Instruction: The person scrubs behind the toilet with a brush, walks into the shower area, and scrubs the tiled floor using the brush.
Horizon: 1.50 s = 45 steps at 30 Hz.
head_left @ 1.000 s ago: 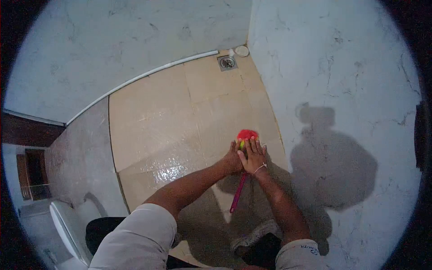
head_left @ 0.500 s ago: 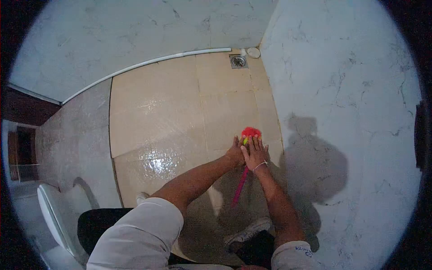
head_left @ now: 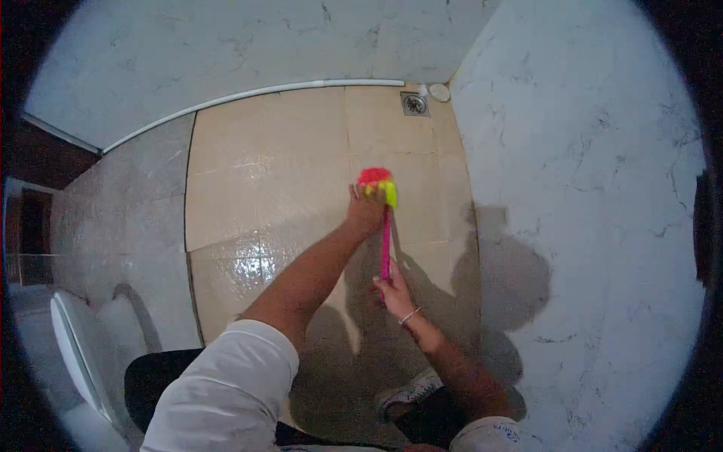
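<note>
Item, long-handled brush: red bristles (head_left: 374, 176), yellow-green head (head_left: 390, 193), pink handle (head_left: 386, 245). Placed near the middle of the frame, over the tan tiled floor (head_left: 294, 154), head towards the top, handle running down. Whether the bristles touch the tiles cannot be told.

Item, left hand (head_left: 365, 213): at the brush head, fingers against its left side and lower edge. Contact is seen; whether the grip is closed round the head cannot be told.

Item, right hand (head_left: 395, 292): grip clasped on the lower part of the handle, thumb along it; a thin pale band (head_left: 410, 316) at the wrist.

Step in hand, by judgement: a two-handed hold, one hand steadying the head, the other governing the handle. A move from this position calls for a firm right grip and for the left fingers to keep clear of the bristles, or to let go of the head if the handle alone is to guide it.

Surroundings: floor drain (head_left: 414, 105), upper right of centre; beside it, a round pale object (head_left: 439, 93) in the corner. White strip (head_left: 263, 90), along the foot of the upper wall. Glossy patch (head_left: 245, 271), apparently wet, left of the hands. Marbled wall (head_left: 595, 151), right side, bearing shadows. White rounded fixture (head_left: 74, 354), lower left. Shoe (head_left: 414, 393), bottom centre-right. White sleeve (head_left: 226, 384), bottom left of centre.
</note>
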Available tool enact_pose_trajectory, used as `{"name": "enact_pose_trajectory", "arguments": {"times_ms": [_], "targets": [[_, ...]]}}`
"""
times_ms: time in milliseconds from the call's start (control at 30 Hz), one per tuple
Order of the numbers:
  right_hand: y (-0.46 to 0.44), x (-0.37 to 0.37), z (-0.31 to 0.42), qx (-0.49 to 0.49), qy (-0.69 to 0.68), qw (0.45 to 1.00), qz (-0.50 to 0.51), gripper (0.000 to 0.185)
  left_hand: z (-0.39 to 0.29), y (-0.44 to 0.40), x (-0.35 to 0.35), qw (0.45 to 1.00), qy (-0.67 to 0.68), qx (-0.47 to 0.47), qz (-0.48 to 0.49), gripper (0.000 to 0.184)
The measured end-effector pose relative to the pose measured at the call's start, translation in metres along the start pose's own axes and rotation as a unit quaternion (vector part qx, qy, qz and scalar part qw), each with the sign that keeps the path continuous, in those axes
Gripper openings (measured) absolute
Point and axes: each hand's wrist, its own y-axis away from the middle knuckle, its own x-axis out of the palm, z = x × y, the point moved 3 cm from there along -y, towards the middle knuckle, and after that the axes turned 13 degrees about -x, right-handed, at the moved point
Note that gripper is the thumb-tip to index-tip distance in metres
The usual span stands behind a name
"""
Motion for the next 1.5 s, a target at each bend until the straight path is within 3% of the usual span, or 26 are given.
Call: {"name": "enact_pose_trajectory", "arguments": {"times_ms": [67,133,167,200,300,400,467,667,733,800,867,900,933,967,1100,1200,1367,1433,1500], "targets": [[-0.006,0.012,0.006,0.057,0.013,0.998,0.014,0.068,0.022,-0.009,-0.008,0.999,0.008,-0.032,-0.021,0.071],[-0.028,0.01,0.0,0.074,0.057,0.993,-0.066,0.064,0.033,-0.004,-0.032,0.998,-0.023,0.004,0.064,0.076],[-0.04,0.008,-0.006,0.08,0.072,0.99,-0.092,0.063,0.039,-0.003,-0.036,0.998,-0.021,0.003,0.063,0.076],[-0.066,-0.002,-0.017,-0.02,0.169,0.983,-0.076,0.059,0.042,-0.003,-0.041,0.998,0.002,0.031,0.057,0.075],[-0.133,-0.022,-0.001,-0.168,0.443,0.878,-0.064,0.052,0.061,-0.007,-0.045,0.996,0.062,0.058,0.031,0.077],[-0.188,-0.019,0.056,-0.151,0.523,0.836,-0.062,0.053,0.079,-0.006,-0.04,0.993,0.107,0.048,0.019,0.08],[-0.214,-0.017,0.084,-0.093,0.619,0.778,-0.056,0.052,0.089,0.0,-0.038,0.992,0.119,0.039,0.025,0.079],[-0.201,-0.014,0.128,-0.085,0.612,0.786,0.006,0.043,0.119,-0.014,-0.049,0.993,0.114,0.004,0.04,0.071],[-0.183,-0.009,0.142,-0.072,0.626,0.776,0.024,0.039,0.131,-0.026,-0.04,0.996,0.08,-0.046,0.012,0.07],[-0.185,-0.003,0.152,-0.052,0.642,0.764,0.037,0.036,0.139,-0.04,-0.017,0.997,0.053,-0.039,-0.029,0.071],[-0.215,0.001,0.156,0.016,0.622,0.781,0.053,0.068,0.139,-0.041,-0.006,0.997,0.024,-0.03,-0.065,0.072],[-0.237,0.0,0.152,0.021,0.619,0.783,0.054,0.068,0.133,-0.034,-0.018,0.998,0.026,-0.04,-0.045,0.071],[-0.264,-0.001,0.147,-0.01,0.621,0.783,0.019,0.041,0.129,-0.03,-0.028,0.998,0.028,-0.053,-0.027,0.071],[-0.289,-0.001,0.144,-0.044,0.624,0.78,-0.014,0.028,0.128,-0.029,-0.032,0.998,0.027,-0.055,-0.025,0.071],[-0.335,0.005,0.151,-0.094,0.647,0.756,-0.022,0.028,0.124,-0.028,-0.043,0.996,0.044,-0.067,0.045,0.071],[-0.32,0.001,0.166,-0.077,0.669,0.738,0.049,0.028,0.129,-0.036,-0.021,0.995,0.051,-0.065,0.054,0.071],[-0.259,0.012,0.213,-0.056,0.744,0.646,0.161,0.031,0.128,-0.04,-0.025,0.994,0.074,-0.062,0.055,0.069],[-0.287,0.015,0.214,-0.058,0.745,0.644,0.163,0.03,0.124,-0.032,-0.05,0.991,0.049,-0.063,0.105,0.065],[-0.331,0.018,0.21,-0.087,0.749,0.639,0.154,0.029,0.125,-0.043,-0.024,0.994,0.035,-0.067,0.081,0.063]]}}
